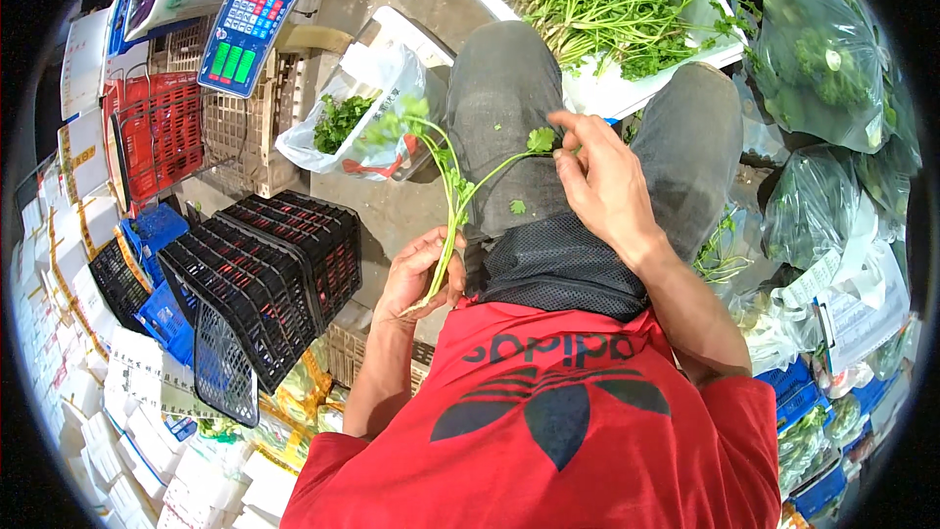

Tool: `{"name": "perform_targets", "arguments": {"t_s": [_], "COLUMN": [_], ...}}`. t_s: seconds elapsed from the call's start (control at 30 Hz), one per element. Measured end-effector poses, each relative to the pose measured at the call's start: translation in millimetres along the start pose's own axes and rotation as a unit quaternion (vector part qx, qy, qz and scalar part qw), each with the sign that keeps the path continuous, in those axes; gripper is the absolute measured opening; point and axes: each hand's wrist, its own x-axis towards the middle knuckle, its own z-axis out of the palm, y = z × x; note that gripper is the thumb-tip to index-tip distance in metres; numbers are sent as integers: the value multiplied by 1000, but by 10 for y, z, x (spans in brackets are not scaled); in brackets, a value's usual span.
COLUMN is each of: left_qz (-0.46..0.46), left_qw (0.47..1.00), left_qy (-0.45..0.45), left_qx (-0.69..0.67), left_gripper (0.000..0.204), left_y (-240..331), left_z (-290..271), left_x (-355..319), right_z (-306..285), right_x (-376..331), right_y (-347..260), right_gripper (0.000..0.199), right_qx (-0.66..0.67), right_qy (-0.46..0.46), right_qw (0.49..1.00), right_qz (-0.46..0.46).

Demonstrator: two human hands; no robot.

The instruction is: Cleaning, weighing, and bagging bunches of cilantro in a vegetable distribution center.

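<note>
Because your left grip [423, 272] pinches the sprig [452, 198] near its root end [418, 308], a hard tug could snap its thin stems [446, 152]; your right hand [602, 176] is beside a leaf [540, 140], whether pinching it I cannot tell, and pulling could tear it.

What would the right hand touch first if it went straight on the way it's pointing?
Probably the leafy side shoot of the green stalk in the left hand: it shows just ahead of the right hand, though depth is unclear.
</note>
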Motion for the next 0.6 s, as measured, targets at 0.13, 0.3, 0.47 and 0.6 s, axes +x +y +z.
{"name": "perform_targets", "arguments": {"t_s": [0.13, 0.3, 0.47, 0.6], "left_qz": [11, 26, 30, 65], "left_qw": [1000, 982, 981, 966], "left_qy": [-1, 58, 60, 93], "left_qx": [23, 178, 182, 234], "left_gripper": [30, 25, 20, 17], "left_y": [-9, -107, -184, -272], "left_z": [3, 32, 14, 15], "left_x": [15, 63, 42, 37], "right_z": [40, 70, 110, 218], "right_x": [-61, -54, 1, 128], "right_y": [27, 129, 76, -151], "right_gripper": [32, 31, 29, 25], "right_qx": [-85, -87, -55, -26], "right_qy": [-9, -29, -2, 7], "right_qw": [996, 996, 998, 998], "right_qz": [-27, -15, -34, -58]}}
